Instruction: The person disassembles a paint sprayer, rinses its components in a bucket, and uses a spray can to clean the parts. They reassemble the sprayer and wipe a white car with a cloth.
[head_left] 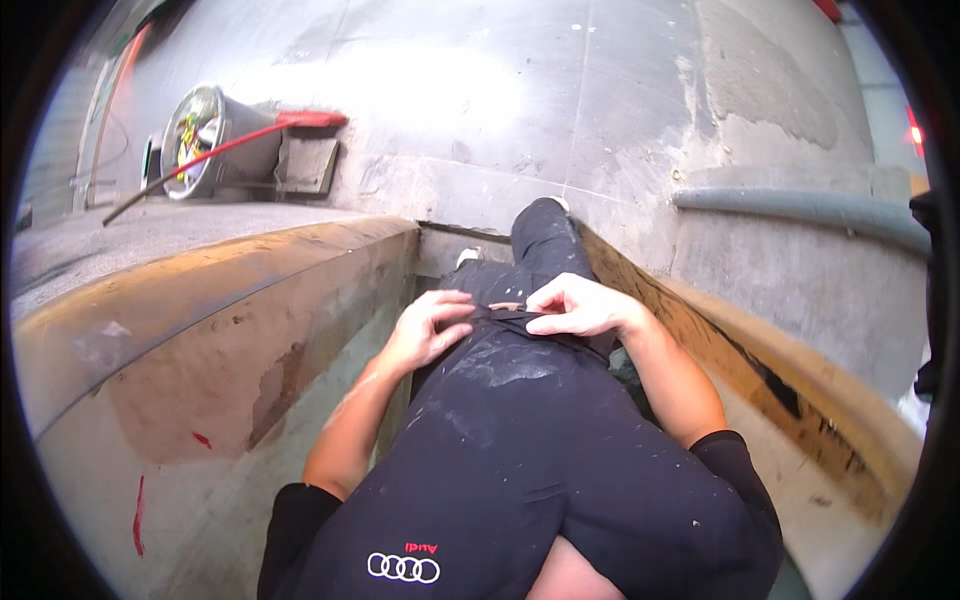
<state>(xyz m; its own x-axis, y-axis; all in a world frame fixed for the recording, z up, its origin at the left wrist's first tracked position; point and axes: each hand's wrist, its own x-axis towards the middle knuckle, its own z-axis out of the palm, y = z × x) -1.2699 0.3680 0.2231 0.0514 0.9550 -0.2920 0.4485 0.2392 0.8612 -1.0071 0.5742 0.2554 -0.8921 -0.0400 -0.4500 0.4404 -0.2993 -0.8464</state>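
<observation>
Both hands are at the front hem of my dark, dust-marked shirt [490,400], at waist height. My left hand [432,328] has its fingers curled in at the hem's left side, closed on the cloth. On the other side my right hand [578,305] pinches the bunched hem between thumb and fingers. A small tan patch shows between the hands; what it is I cannot make out. Below the hem are my dark trousers [545,235], with one leg ahead of the other, and parts of light-coloured shoes.
I am between two low walls, with a yellow-edged ledge [250,265] at left and another yellow edge [770,355] at right. Ahead left stand a grey bin [245,145] with rubbish, a dustpan [308,165] and a red-headed broom [225,148]. A grey pipe [790,207] lies right.
</observation>
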